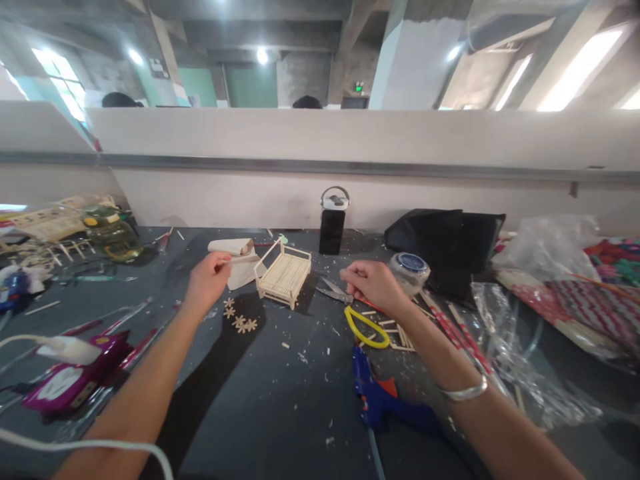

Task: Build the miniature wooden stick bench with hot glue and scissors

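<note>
My left hand (209, 281) is raised with its fingertips pinched together, in front of a folded beige cloth (243, 270). What the pinch holds, if anything, is too small to make out. My right hand (373, 283) has its fingers curled in, above the scissors; anything in them is hidden. Between both hands stands a miniature bed (284, 275) built of thin wooden sticks. Small wooden flower shapes (244, 324) lie just right of my left forearm. The scissors (334, 291) lie with blades pointing left, one yellow handle loop (367, 330) toward me.
A blue glue gun (373, 393) lies front right. Behind are a black tumbler-like object (333, 230) and a round clear container (410, 270). Plastic wrap (520, 353) and a black bag (445, 237) are right. A purple power strip (77, 380) with cables lies left; a partition (250, 193) stands behind.
</note>
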Demonstrator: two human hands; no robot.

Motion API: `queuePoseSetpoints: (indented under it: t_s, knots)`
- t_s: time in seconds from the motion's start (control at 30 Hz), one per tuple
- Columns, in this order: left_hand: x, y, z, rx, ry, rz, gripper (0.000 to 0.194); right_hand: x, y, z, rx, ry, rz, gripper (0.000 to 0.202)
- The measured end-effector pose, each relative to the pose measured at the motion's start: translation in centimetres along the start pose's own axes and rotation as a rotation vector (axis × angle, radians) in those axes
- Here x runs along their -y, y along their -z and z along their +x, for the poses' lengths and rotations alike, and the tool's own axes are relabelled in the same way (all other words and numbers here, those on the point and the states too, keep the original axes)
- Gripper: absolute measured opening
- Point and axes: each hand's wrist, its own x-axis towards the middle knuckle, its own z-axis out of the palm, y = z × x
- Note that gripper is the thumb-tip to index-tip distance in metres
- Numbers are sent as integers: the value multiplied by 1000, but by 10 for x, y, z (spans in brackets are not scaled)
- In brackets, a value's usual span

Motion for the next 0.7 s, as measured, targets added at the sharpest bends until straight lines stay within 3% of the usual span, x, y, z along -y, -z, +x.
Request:
queuePoseSetpoints:
  t_s: [0.1,0.2,0.4,0.7]
  knots:
    - [-2,-18,-6,140,61,-396,45,-9,-1,3,-26,-8,-20,15]
    - [0,-28,-17,253,82,-610,43,-15,-4,7,-26,-27,-50,19]
    - [6,-23,-26,505,36,-712,45,-17,-24,39,-22,-58,-89,21]
    - [1,-29,-34,488,106,-753,49,-19,-55,91,-25,14,-205,21]
